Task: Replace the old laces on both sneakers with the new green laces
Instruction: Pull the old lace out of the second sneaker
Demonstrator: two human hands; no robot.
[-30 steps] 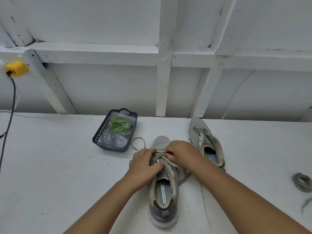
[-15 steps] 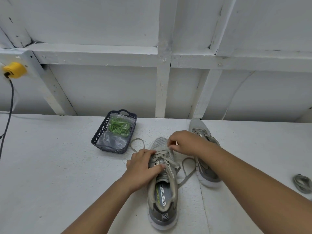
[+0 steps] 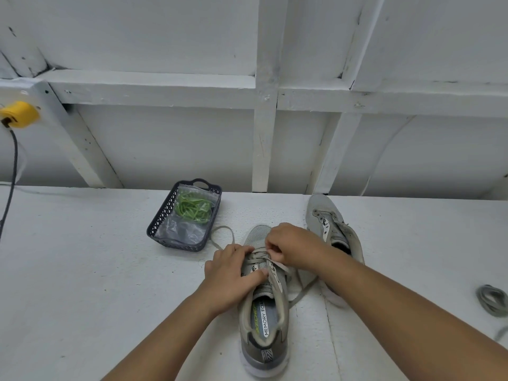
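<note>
A grey sneaker (image 3: 264, 320) stands in front of me, toe pointing away, still threaded with its old grey lace (image 3: 224, 237). My left hand (image 3: 233, 273) grips the sneaker's left side, thumb pressed on the tongue. My right hand (image 3: 291, 244) pinches the old lace at the lower eyelets near the toe. One loose lace end loops out to the left, another trails right under my forearm. The second grey sneaker (image 3: 330, 226), with no lace, stands behind to the right. The green laces (image 3: 193, 207) lie in a clear bag inside a dark basket (image 3: 162, 221).
A removed grey lace (image 3: 492, 301) lies coiled at the right edge of the white table. A yellow plug (image 3: 19, 114) with a black cord hangs at the far left on the white framed wall behind the table.
My right hand pulled lace up and away over the toe, then came back down to the crossings near the toe. The left hand stayed on the sneaker's side.
</note>
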